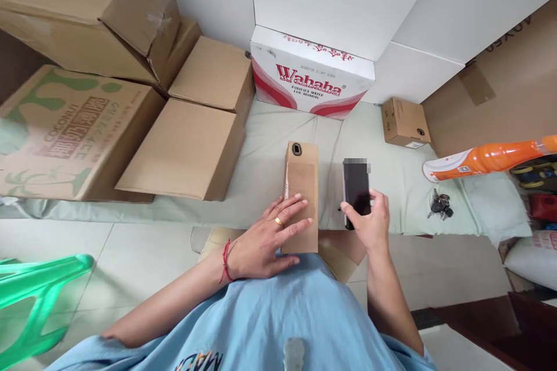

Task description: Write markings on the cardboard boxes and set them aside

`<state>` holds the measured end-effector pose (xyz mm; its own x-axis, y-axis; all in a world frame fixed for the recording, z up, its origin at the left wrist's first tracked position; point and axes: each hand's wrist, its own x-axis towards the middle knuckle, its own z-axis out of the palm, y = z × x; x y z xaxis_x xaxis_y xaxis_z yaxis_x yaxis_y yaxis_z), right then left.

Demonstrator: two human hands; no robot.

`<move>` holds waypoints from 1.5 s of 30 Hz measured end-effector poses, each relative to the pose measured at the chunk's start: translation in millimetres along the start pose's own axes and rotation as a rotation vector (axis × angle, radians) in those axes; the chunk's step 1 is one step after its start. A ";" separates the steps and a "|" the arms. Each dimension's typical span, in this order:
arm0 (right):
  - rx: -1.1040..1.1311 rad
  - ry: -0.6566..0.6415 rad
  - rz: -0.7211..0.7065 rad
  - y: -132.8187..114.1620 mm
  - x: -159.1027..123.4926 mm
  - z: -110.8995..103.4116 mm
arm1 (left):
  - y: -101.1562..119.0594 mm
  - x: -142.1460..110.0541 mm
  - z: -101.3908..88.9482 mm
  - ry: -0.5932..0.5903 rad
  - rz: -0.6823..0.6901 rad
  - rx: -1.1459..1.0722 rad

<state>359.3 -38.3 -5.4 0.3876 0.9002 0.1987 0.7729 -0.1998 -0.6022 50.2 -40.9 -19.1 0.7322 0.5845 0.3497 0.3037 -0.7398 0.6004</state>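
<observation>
My left hand [276,235] lies with its fingers spread on a narrow brown cardboard box [307,177]. This box stretches from the cloth-covered surface toward my blue shirt, and a dark oval mark shows at its far end. To its right, my right hand [371,217] is closed around the near end of a black smartphone [357,188], thumb on one side and fingers on the other. The phone's far end is blurred out. A gap of pale green cloth [331,168] separates the box from the phone.
A white and red Wahaha carton [311,78] stands at the back. Larger cardboard boxes [183,139] fill the left. On the right are a small box [404,122], an orange bottle [483,162] lying down and keys [441,204]. A green plastic stool [43,301] is at lower left.
</observation>
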 end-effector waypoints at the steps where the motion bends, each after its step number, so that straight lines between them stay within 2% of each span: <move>1: 0.034 -0.013 -0.072 -20.7 -2.6 3.8 | -0.6 0.8 1.7 -0.006 0.000 0.026; 5: 0.128 -0.048 -0.251 -94.1 -12.5 20.2 | 0.4 5.2 7.6 0.000 0.002 0.093; 7: 0.137 -0.062 -0.274 -117.3 -17.0 29.5 | 1.4 4.9 10.5 0.014 -0.006 0.092; 9: 0.131 -0.065 -0.274 -130.6 -20.7 38.2 | 1.7 2.7 13.2 0.012 -0.023 0.085; 13: 0.106 -0.058 -0.267 -138.5 -24.3 47.7 | 0.7 -2.0 17.0 -0.008 -0.066 0.069; 23: 0.135 -0.058 -0.251 -135.2 -24.8 45.5 | -0.2 3.5 20.5 0.024 -0.048 0.077; 26: 0.129 -0.037 -0.252 -119.4 -17.1 38.8 | -0.8 -2.2 9.4 0.015 -0.069 0.066; 28: 0.090 0.002 -0.209 -96.7 -7.9 31.0 | -1.2 -14.4 -2.6 0.048 -0.106 0.055; 30: 0.013 0.037 -0.104 -64.8 2.9 21.8 | -1.4 -34.0 -16.0 0.121 -0.187 0.027; 33: -0.146 0.046 0.127 -10.4 16.1 7.9 | -0.6 -68.7 -33.8 0.215 -0.398 -0.073; 36: -0.281 0.015 0.337 35.9 20.5 -4.0 | 0.7 -88.3 -41.1 0.280 -0.714 -0.279; 38: -0.345 -0.020 0.440 57.1 20.0 -9.0 | 1.8 -85.4 -37.6 0.367 -0.932 -0.389; 40: -0.374 -0.040 0.500 71.3 19.7 -10.9 | 3.2 -72.2 -29.2 0.439 -1.101 -0.396; 42: -0.386 -0.043 0.516 80.5 20.8 -10.2 | 4.4 -55.8 -20.0 0.421 -1.184 -0.322; 45: -0.403 -0.058 0.481 88.4 22.5 -8.4 | 5.1 -40.0 -12.2 0.313 -1.201 -0.194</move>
<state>440.5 -38.9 -47.6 0.7197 0.6906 -0.0707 0.6519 -0.7074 -0.2731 15.0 -63.9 -21.3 -0.1279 0.9278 -0.3505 0.5634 0.3589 0.7441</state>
